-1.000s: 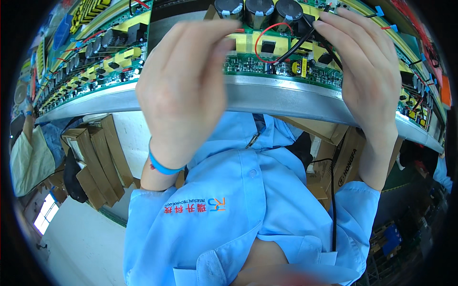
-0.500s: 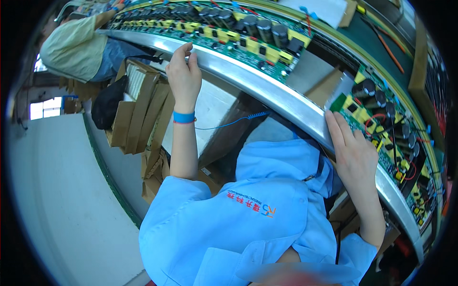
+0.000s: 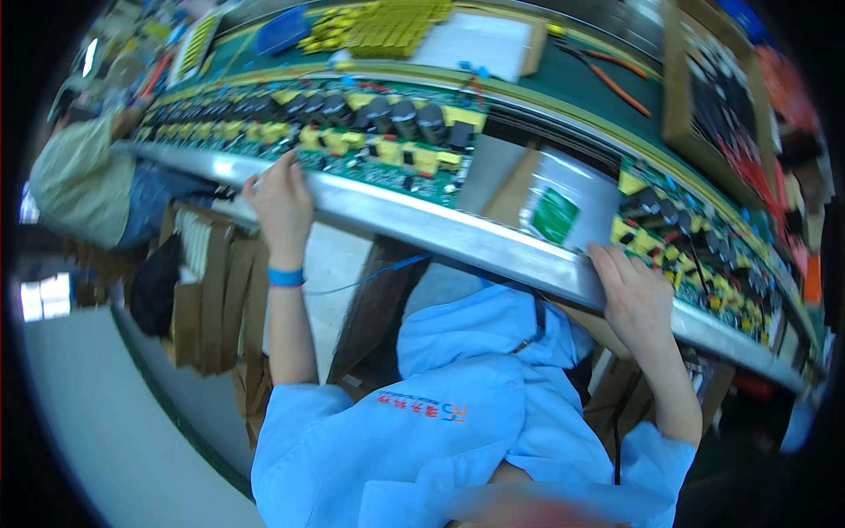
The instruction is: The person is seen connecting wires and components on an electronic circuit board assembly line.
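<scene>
A row of green circuit boards [image 3: 378, 163] with black capacitors and yellow parts lies behind a silver metal rail [image 3: 422, 216]. My left hand [image 3: 280, 216] is at the rail on the left, its thumb and fingers apart and nothing visible in it. A blue wrist strap [image 3: 286, 278] with a thin blue cord circles that wrist. My right hand [image 3: 632, 295] rests open on the rail, fingertips beside more populated boards [image 3: 704, 255]. Between the two groups of boards, a green rectangular piece [image 3: 556, 216] lies on or in a clear plastic bag.
Orange-handled pliers [image 3: 616, 81] lie on the green bench behind the boards. A box of wires [image 3: 722, 97] stands far right. Yellow parts [image 3: 400, 26] and a blue tray [image 3: 280, 31] are at the back. A co-worker [image 3: 84, 180] sits left, near cardboard boxes [image 3: 211, 299].
The view has turned and shows more of the back bench. The gap between the board groups looks wider, with the green piece fully visible in it. Both hands remain at the rail.
</scene>
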`<state>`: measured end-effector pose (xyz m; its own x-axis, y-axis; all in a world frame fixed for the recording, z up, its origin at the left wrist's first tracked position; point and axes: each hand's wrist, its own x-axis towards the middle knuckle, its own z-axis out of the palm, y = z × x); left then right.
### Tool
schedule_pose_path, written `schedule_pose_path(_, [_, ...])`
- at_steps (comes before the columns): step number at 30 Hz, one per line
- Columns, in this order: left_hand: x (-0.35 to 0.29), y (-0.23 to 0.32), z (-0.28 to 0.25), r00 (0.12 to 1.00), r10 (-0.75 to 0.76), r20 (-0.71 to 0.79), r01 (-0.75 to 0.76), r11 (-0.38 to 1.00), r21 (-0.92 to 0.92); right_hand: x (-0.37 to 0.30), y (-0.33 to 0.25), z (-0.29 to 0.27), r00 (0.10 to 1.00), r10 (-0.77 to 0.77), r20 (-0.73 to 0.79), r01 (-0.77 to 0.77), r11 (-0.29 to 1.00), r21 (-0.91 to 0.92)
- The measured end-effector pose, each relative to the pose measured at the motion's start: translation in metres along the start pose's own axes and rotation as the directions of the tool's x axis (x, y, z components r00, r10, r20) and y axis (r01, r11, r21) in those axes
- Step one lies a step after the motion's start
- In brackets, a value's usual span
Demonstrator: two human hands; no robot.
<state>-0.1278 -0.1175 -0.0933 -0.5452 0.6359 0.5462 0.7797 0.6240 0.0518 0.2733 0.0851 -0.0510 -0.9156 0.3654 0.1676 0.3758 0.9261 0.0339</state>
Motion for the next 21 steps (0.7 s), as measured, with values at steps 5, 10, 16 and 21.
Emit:
schedule_pose_path(5, [-0.006,-0.006,-0.006,0.994,0.089,0.069,-0.081,0.990,-0.112,0.011,-0.011,0.000,1.000,0.019,0.008,-0.018,0.999,-0.044])
schedule_pose_path(10, [-0.002,0.025,-0.017,0.975,0.204,0.084,-0.172,0.942,-0.288,0.014,-0.018,-0.006,0.998,0.054,-0.039,-0.058,0.994,-0.096])
schedule_pose_path(16, [-0.017,0.059,-0.050,0.944,0.298,0.144,-0.203,0.864,-0.460,-0.010,-0.001,-0.013,0.989,0.113,-0.099,-0.128,0.978,-0.162])
schedule_pose_path(21, [0.062,0.064,-0.039,0.894,0.433,-0.114,-0.437,0.787,-0.435,-0.058,0.012,-0.018,0.900,0.431,-0.060,-0.435,0.885,-0.167])
